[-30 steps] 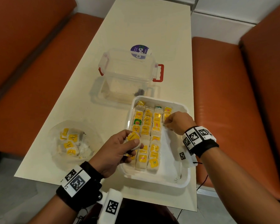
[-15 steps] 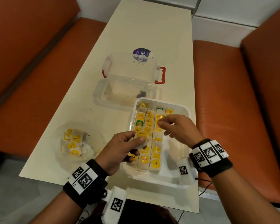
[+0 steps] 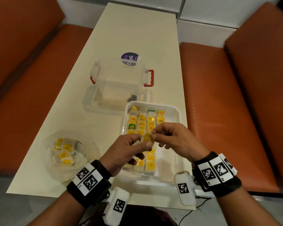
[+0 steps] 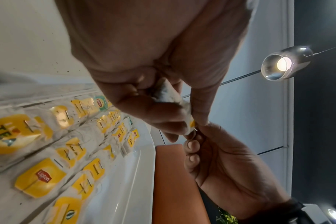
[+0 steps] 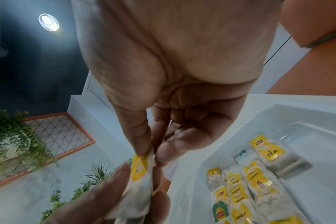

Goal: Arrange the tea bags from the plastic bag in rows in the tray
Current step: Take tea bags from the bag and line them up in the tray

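Observation:
A tea bag with a yellow tag [image 3: 147,139] hangs over the white tray [image 3: 176,144], held by both hands. My left hand [image 3: 143,141] grips its body between thumb and fingers. My right hand [image 3: 153,134] pinches its top edge beside the tag. The left wrist view shows the tea bag [image 4: 172,98] between the left fingers. In the right wrist view the right thumb and finger pinch the tea bag [image 5: 139,175] at its top. Rows of tea bags [image 3: 141,122] fill the tray's left part. The clear plastic bag [image 3: 67,154] with several tea bags lies on the table to the left.
A clear plastic container with red latches [image 3: 119,79] stands just beyond the tray, a purple-labelled lid [image 3: 130,58] behind it. Orange benches [image 3: 219,111] flank the cream table [image 3: 121,30]. The tray's right strip [image 3: 168,160] holds no tea bags.
My right hand left the tray's far right row and came to the tea bag in my left hand, which it now pinches. Both hands rose a little over the tray.

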Demonstrator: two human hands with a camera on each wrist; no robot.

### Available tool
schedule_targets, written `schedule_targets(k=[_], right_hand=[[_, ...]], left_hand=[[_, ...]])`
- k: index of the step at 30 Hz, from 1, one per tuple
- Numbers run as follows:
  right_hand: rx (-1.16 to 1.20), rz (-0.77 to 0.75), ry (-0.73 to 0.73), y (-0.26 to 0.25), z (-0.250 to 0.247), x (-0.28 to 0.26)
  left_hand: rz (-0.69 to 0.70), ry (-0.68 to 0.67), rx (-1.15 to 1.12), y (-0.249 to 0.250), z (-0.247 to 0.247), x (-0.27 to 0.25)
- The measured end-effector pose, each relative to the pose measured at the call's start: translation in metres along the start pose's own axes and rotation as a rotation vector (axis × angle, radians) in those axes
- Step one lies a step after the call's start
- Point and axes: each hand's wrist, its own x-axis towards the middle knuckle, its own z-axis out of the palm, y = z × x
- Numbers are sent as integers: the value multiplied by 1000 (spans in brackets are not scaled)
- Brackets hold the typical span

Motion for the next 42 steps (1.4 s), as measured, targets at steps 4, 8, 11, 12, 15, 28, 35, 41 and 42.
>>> schedule_targets(k=[4, 8, 11, 12, 15, 28, 35, 41, 42], right_hand=[[39, -6, 48, 2, -5, -4], [46, -13, 57, 3, -8, -5], [38, -16, 61, 4, -9, -5], [40, -17, 61, 4, -10, -5], [38, -21, 66, 3, -14, -4], [-399, 106, 58, 36, -46, 32], [-687, 265, -79, 52, -40, 72], [-735, 318, -47, 50, -38, 96], [-731, 325, -49, 50, -38, 98]], left_hand=[[-18, -10, 6, -3, 4, 2], [-26, -4, -3, -5, 8, 3], [-32, -8, 7, -5, 10, 6], [-34, -10, 13, -6, 10, 6], [-43, -13, 9, -7, 12, 8], [-101, 65, -69, -16, -2, 4], [-112, 87, -70, -16, -6, 2], [-127, 76, -125, -18, -10, -1], [-132, 71, -149, -17, -10, -1]])
